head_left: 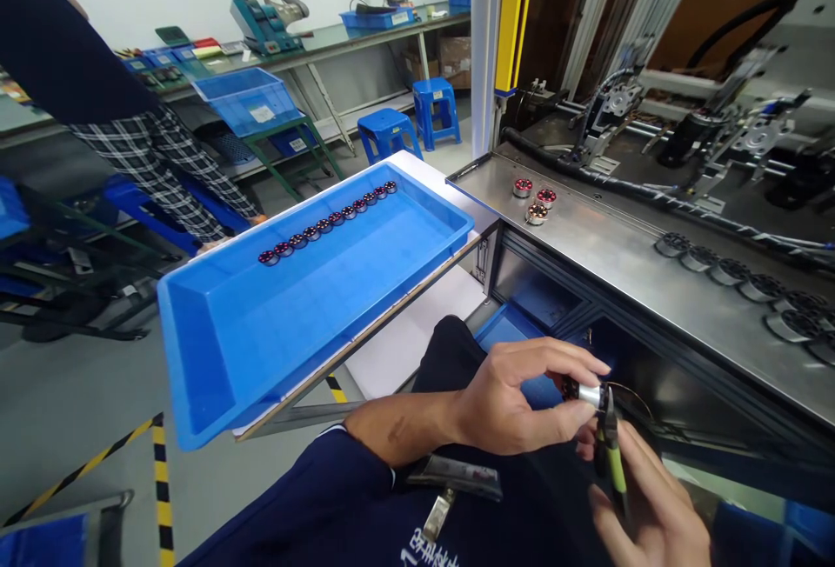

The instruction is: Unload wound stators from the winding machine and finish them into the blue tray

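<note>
My left hand [522,397] is closed round a small round motor part [589,394], its silver side showing between thumb and fingers. My right hand [652,497] grips cutting pliers [613,454] with yellow-green and black handles. Their jaws are at the right end of the part, where a thin copper wire [630,393] sticks out. Beyond my hands, three red-and-silver motor parts [523,188] sit on the metal worktop [587,245]. Several dark-topped silver rings [727,271] stand in a row at its right.
A large blue tray [293,323] at the left holds a row of several small motor parts [336,219]. A person in checked trousers [176,167] stands behind it. Machine fixtures [613,106] line the worktop's far side; blue stools [436,106] stand farther back.
</note>
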`<action>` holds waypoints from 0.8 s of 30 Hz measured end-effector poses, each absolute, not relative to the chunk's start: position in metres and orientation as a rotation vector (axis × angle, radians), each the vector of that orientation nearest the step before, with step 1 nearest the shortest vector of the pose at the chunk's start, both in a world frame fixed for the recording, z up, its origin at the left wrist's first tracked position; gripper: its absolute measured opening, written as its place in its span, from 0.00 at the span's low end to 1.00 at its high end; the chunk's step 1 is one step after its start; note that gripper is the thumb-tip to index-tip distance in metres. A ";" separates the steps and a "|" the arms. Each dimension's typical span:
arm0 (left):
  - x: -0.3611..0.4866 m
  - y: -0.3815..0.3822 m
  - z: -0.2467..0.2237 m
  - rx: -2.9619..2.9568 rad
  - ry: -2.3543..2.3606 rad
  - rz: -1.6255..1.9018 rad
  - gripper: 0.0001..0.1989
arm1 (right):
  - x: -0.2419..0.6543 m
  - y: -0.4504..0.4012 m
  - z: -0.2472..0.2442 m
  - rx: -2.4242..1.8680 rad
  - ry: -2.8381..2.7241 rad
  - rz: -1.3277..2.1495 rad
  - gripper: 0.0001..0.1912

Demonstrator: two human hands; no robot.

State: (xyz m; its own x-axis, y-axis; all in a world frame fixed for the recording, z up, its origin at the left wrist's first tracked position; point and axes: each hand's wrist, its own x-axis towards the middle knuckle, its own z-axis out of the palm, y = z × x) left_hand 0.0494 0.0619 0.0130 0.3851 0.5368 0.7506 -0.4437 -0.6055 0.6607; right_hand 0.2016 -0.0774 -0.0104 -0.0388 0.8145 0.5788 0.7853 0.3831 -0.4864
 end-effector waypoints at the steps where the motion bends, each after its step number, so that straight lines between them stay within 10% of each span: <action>1: 0.049 0.062 0.013 1.750 0.083 1.376 0.07 | 0.201 -0.077 -0.011 -1.392 -1.808 0.047 0.38; 24: 0.053 0.069 0.011 1.828 -0.044 1.371 0.08 | 0.220 -0.092 -0.029 -1.499 -1.611 0.137 0.31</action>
